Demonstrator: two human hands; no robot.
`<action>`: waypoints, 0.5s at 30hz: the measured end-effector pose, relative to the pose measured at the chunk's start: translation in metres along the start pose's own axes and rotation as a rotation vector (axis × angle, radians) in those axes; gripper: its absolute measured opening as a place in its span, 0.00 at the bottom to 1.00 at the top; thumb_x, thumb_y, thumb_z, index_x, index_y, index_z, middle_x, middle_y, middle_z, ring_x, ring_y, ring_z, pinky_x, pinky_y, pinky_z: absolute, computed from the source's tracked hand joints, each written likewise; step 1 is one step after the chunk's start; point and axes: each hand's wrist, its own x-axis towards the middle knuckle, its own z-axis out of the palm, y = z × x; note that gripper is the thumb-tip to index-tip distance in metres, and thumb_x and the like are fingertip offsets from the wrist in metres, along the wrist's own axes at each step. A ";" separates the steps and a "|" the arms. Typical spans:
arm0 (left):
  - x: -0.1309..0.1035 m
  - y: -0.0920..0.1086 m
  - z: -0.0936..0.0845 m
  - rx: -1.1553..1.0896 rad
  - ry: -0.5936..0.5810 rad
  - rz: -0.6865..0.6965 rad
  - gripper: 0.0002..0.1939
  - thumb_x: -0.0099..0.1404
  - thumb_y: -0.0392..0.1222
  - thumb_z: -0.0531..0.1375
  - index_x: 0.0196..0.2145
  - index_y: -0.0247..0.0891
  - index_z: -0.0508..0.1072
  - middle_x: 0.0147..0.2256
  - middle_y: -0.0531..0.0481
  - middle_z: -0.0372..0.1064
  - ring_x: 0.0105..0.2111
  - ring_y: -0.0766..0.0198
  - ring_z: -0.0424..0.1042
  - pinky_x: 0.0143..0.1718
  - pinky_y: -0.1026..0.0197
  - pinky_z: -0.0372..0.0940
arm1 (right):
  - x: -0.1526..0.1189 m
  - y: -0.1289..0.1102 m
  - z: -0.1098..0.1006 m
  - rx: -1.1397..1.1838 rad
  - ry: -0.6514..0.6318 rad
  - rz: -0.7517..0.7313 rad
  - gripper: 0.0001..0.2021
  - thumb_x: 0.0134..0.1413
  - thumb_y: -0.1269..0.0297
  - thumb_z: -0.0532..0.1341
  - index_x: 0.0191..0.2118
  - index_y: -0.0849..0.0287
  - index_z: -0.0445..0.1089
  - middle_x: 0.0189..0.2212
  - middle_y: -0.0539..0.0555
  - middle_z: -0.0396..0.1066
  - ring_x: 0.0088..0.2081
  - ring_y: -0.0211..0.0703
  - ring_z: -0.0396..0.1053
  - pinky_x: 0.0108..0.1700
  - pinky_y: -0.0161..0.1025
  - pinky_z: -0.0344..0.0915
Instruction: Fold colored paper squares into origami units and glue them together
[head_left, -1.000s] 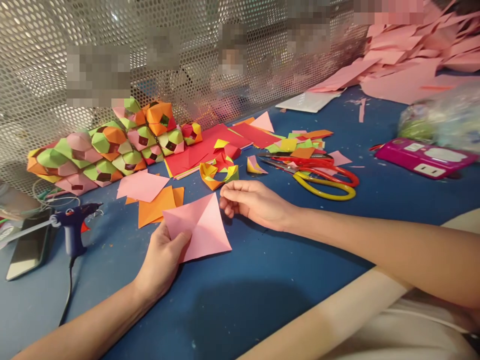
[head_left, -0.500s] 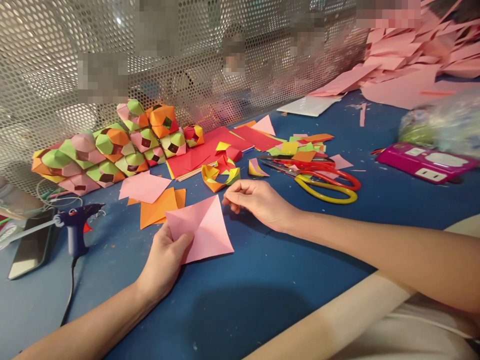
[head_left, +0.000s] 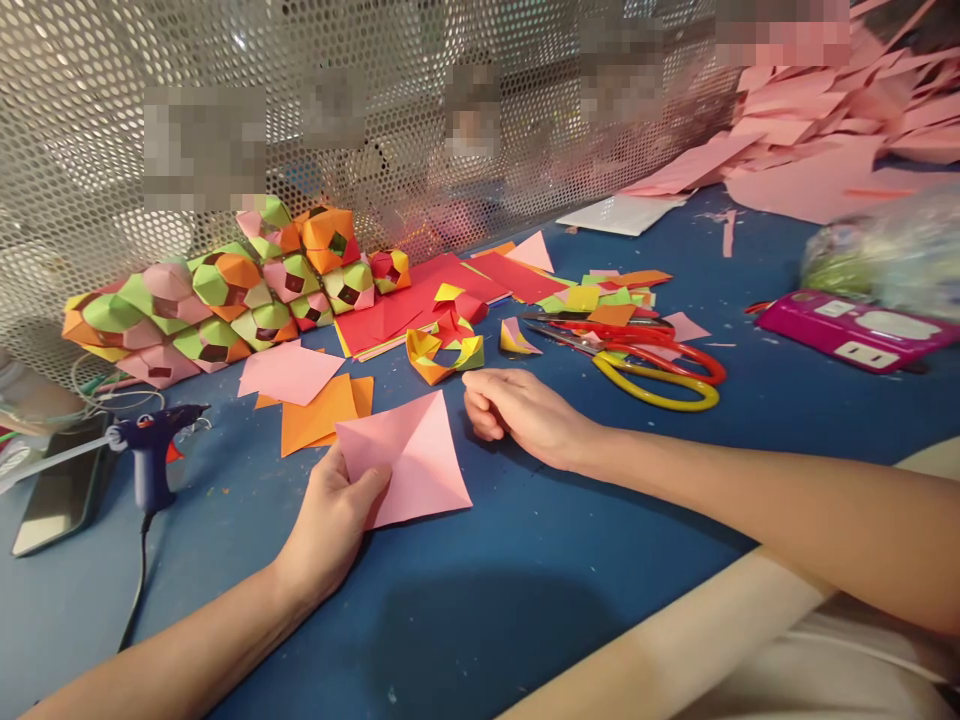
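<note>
My left hand pinches a square sheet of pink paper by its left edge, thumb on top. Diagonal creases run across the paper, which is tilted just above the table. To the right of the sheet, my right hand is loosely closed with its fingers curled in; no object shows in it. Just beyond that hand lies a folded paper ring in orange, yellow, green and red. A small yellow and pink folded piece is beside the ring. Orange paper squares and pink squares lie behind my left hand.
A blue glue gun stands at the left by a phone. Joined folded-paper balls line the perforated metal screen. Scissors, paper scraps, red sheets and a magenta power strip lie further back and right.
My right hand has drawn slightly to the right, away from the pink sheet, and its fingers have curled in more. The left hand keeps its hold, almost still.
</note>
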 end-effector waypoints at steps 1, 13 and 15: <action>0.000 0.000 0.000 -0.003 -0.002 0.000 0.16 0.60 0.41 0.59 0.46 0.36 0.68 0.41 0.45 0.73 0.36 0.58 0.73 0.36 0.59 0.67 | 0.000 0.000 0.000 -0.023 0.012 -0.009 0.17 0.56 0.58 0.55 0.20 0.59 0.56 0.16 0.44 0.56 0.18 0.30 0.55 0.23 0.33 0.53; -0.004 0.002 0.005 0.140 0.027 0.026 0.12 0.61 0.43 0.58 0.42 0.37 0.68 0.38 0.47 0.73 0.36 0.60 0.72 0.33 0.62 0.66 | -0.015 -0.014 0.024 -0.212 -0.013 -0.036 0.09 0.54 0.63 0.59 0.27 0.60 0.61 0.22 0.46 0.61 0.25 0.32 0.59 0.28 0.33 0.57; -0.005 0.001 0.004 0.197 0.047 0.047 0.12 0.61 0.44 0.58 0.41 0.37 0.68 0.36 0.48 0.72 0.33 0.61 0.71 0.32 0.62 0.65 | -0.017 -0.016 0.025 -0.273 0.004 -0.068 0.08 0.54 0.65 0.58 0.27 0.60 0.62 0.22 0.46 0.61 0.25 0.32 0.59 0.27 0.32 0.56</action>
